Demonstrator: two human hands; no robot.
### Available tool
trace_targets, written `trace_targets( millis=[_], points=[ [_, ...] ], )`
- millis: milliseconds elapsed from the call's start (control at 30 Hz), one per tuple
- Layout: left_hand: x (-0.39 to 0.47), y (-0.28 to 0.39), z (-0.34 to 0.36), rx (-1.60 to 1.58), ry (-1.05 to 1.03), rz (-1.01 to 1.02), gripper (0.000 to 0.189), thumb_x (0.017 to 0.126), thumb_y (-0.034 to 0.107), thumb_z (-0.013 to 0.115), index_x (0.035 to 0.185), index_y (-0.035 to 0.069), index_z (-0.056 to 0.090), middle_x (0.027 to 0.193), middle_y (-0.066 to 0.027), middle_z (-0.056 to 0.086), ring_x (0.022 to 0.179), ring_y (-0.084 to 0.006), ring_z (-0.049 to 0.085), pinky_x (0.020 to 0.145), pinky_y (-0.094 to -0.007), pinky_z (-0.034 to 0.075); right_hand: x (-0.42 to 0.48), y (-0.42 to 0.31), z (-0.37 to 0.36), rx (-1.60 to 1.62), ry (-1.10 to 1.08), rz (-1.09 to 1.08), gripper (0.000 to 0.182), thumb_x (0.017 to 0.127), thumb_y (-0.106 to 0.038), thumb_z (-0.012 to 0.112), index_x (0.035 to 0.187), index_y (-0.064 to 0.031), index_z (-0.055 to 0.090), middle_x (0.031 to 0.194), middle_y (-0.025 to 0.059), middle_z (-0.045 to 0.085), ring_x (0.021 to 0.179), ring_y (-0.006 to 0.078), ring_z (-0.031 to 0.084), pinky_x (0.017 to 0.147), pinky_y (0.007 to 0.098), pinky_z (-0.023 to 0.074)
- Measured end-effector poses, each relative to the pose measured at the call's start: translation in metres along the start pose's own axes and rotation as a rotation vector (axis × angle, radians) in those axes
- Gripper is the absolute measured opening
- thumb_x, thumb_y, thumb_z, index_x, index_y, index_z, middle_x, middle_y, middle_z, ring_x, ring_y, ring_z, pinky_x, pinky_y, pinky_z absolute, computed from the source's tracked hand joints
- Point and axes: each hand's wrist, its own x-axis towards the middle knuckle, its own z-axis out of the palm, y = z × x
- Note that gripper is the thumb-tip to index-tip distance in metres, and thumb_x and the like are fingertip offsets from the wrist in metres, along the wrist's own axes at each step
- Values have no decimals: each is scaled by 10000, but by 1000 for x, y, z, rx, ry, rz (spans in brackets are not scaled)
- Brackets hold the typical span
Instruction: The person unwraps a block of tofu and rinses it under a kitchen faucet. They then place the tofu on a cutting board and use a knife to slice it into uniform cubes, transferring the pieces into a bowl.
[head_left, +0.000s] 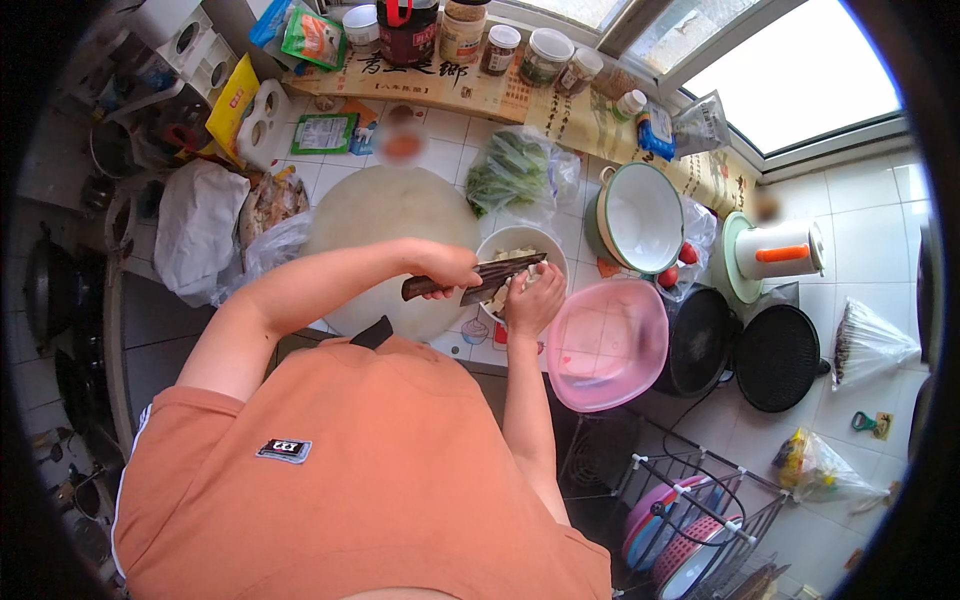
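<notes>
My left hand grips the dark wooden handle of a cleaver. Its blade extends to the right across a white bowl. Pale cut chunks of food, tofu-like, lie in the bowl. Over the bowl's right side, my right hand has its fingers curled around a pale piece, close against the blade; the fingers partly hide the piece. Left of the bowl is a large round cutting board, partly covered by my left forearm.
A pink basin stands right of the bowl, with a white enamel basin behind it. Bagged leafy greens lie behind the bowl. A black electric pan is farther right. Several jars line the windowsill. Plastic bags lie at left.
</notes>
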Motion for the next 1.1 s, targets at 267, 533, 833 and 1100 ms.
trace_targets(
  millis=[267,533,833,1100],
  points=[
    [-16,16,-14,122,60,32,298,1044,311,511,1019,18,558,666,-48,542,519,-143,552,455,-318,492,-3,1,-2,85,28,49,321,915,-210,613,1156,0,591,1194,183,609,1177,359,560,1003,455,440],
    [-78,32,5,177,318,120,274,1051,266,512,987,-1,525,664,-71,562,501,-179,583,425,-366,488,-20,16,-23,363,100,207,291,976,-47,546,1255,34,566,1225,207,602,1179,382,556,1028,463,437],
    [-41,12,8,2,252,217,278,1061,294,507,1007,24,541,656,-44,551,473,-143,551,404,-337,452,-24,12,-21,173,-2,126,313,985,-76,552,1276,39,562,1248,208,592,1194,379,544,1022,463,440],
    [-20,13,9,-2,208,168,290,1064,313,500,1031,29,551,652,-44,548,470,-141,538,415,-333,461,-32,6,-9,103,44,107,377,967,-73,535,1321,56,536,1301,232,563,1228,397,519,1056,480,407]
  ],
)
